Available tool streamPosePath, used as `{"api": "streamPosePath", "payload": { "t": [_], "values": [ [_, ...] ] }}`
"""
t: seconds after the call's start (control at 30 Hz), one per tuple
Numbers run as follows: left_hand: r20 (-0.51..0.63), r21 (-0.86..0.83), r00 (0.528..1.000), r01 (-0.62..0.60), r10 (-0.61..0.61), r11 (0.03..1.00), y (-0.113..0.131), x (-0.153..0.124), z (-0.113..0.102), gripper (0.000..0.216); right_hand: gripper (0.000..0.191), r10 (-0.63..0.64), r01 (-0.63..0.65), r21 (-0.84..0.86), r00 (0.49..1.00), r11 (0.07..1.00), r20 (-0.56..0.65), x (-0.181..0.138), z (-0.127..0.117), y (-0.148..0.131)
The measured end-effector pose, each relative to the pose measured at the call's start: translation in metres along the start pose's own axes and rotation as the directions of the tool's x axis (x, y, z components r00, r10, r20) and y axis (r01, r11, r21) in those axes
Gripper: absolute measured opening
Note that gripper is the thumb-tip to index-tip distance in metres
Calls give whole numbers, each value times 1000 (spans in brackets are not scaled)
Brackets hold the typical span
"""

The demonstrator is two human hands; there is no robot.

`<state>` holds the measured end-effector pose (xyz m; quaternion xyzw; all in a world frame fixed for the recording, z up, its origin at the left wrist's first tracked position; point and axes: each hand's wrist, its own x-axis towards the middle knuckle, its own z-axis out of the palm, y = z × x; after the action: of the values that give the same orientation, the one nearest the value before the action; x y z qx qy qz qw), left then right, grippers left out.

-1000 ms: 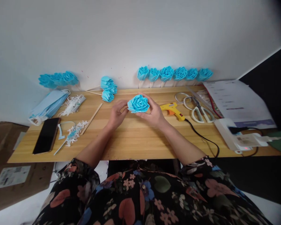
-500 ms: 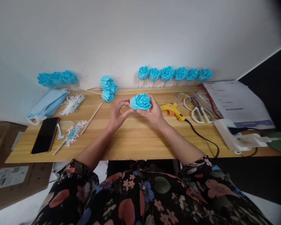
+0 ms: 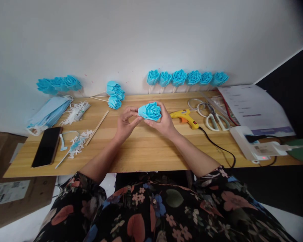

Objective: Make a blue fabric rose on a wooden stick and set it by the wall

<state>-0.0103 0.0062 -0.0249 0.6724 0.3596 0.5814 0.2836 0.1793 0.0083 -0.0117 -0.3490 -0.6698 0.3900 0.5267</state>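
A blue handmade flower (image 3: 150,111) with layered petals is held above the middle of the table, its petals tilted to the right. My left hand (image 3: 127,123) is closed at the base of the flower, where a stem would be; my fingers hide that part. Around the petals on the other side, my right hand (image 3: 164,122) is curled, thumb in front and fingers behind. A yellow glue gun (image 3: 185,117) lies just right of my right hand. Behind my left hand, several finished blue flowers (image 3: 114,94) lie on thin wooden sticks.
More blue flowers (image 3: 179,78) lean along the wall. Left on the table (image 3: 141,158) are blue face masks (image 3: 50,112), white trimmings (image 3: 75,112), a phone (image 3: 46,147) and wooden sticks (image 3: 97,127). Scissors (image 3: 214,117), papers (image 3: 255,107) and a power strip (image 3: 244,143) sit at right.
The flower has tipped slightly, so more of its left side shows. Both hands keep their hold. The whole view has shifted a little.
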Motion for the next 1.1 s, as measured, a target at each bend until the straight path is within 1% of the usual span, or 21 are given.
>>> {"api": "streamPosePath", "payload": {
  "t": [0.13, 0.27, 0.33, 0.4, 0.47, 0.53, 0.63, 0.73, 0.83, 1.0, 1.1],
  "values": [
    [3, 24, 999, -54, 54, 998, -8, 1, -2, 22, 56, 13, -14, -31, 999, 999, -34, 0, 0, 0],
    [8, 84, 997, -73, 73, 994, -24, 5, -10, 24, 57, 2, -2, -21, 999, 1000, -32, 1, 0, 1],
    [59, 146, 995, -88, 81, 985, -31, 8, -13, 31, 59, -1, 0, -30, 1000, 1000, -19, 1, -1, 0],
    [153, 218, 982, -145, 113, 965, -35, 9, -15, 35, 61, 2, -2, -41, 1000, 999, -1, 1, -1, 0],
    [236, 283, 958, -225, 159, 932, -35, 10, -16, 32, 62, -6, 7, -42, 1000, 999, 28, 1, -1, -1],
    [257, 340, 944, -288, 206, 895, -33, 10, -16, 29, 66, -36, 38, -28, 997, 999, 70, 2, -2, -1],
    [192, 388, 948, -312, 255, 867, -30, 10, -18, 24, 81, -85, 86, -10, 989, 996, 125, 3, -3, 1],
    [82, 412, 960, -279, 269, 867, -31, 10, -21, 21, 102, -95, 100, -23, 984, 995, 153, 5, -4, 4],
    [21, 422, 965, -246, 261, 873, -34, 11, -23, 20, 112, -98, 104, -27, 980, 994, 172, 7, -5, 6],
    [23, 390, 969, -234, 245, 890, -36, 10, -22, 18, 112, -82, 92, -48, 982, 995, 170, 6, -5, 11],
    [18, 375, 976, -210, 219, 903, -37, 10, -22, 17, 101, -118, 128, -56, 981, 990, 155, 5, -7, 14]
  ]
}}
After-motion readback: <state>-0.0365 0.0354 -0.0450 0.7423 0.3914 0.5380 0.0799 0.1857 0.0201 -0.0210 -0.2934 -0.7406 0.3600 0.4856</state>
